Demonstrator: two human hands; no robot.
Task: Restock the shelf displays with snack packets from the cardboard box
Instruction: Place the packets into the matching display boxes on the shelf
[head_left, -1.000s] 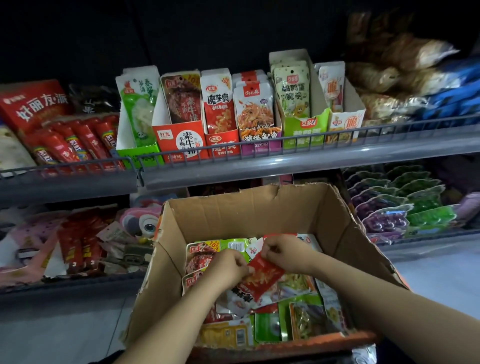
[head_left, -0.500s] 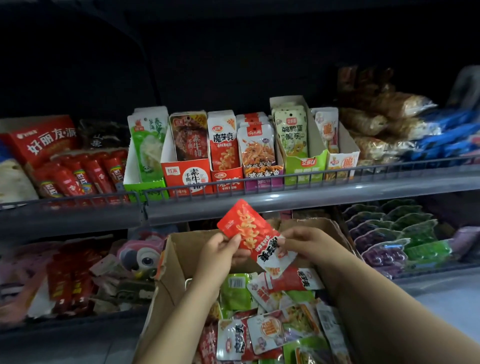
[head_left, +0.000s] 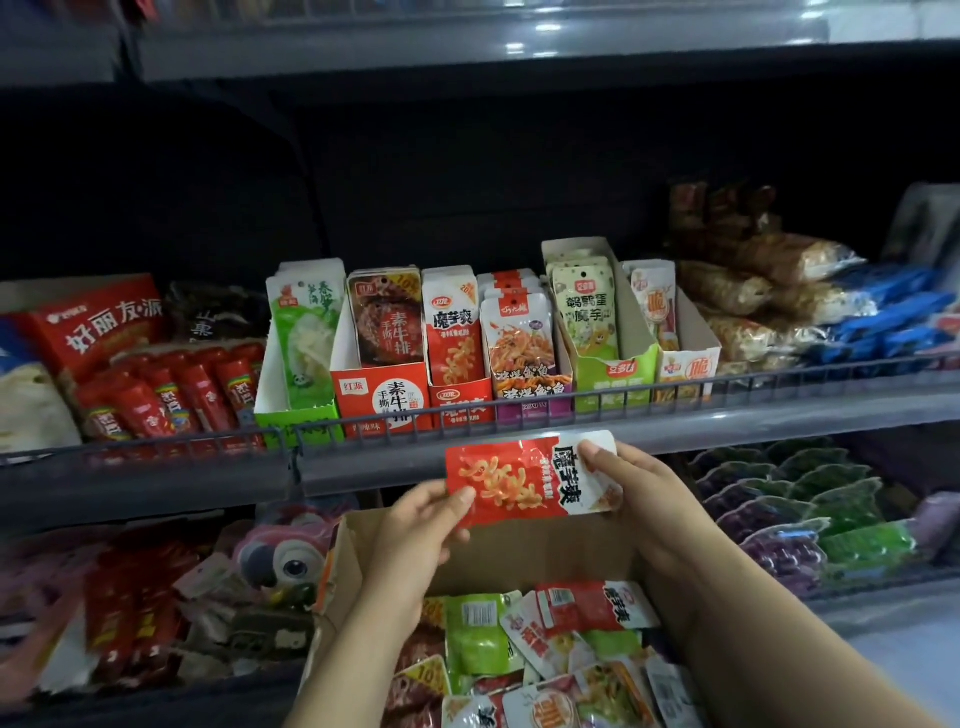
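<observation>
You hold one red-and-white foil snack packet (head_left: 524, 478) sideways between both hands, just under the shelf rail.

Your left hand (head_left: 421, 525) pinches its red end with thumb on the face; your right hand (head_left: 631, 483) curls round its white end. Turn it upright, then slide it into the red cardboard display tray (head_left: 460, 405) above your hands, matching print outward. The open brown cardboard box (head_left: 519, 551) sits below your wrists.
</observation>
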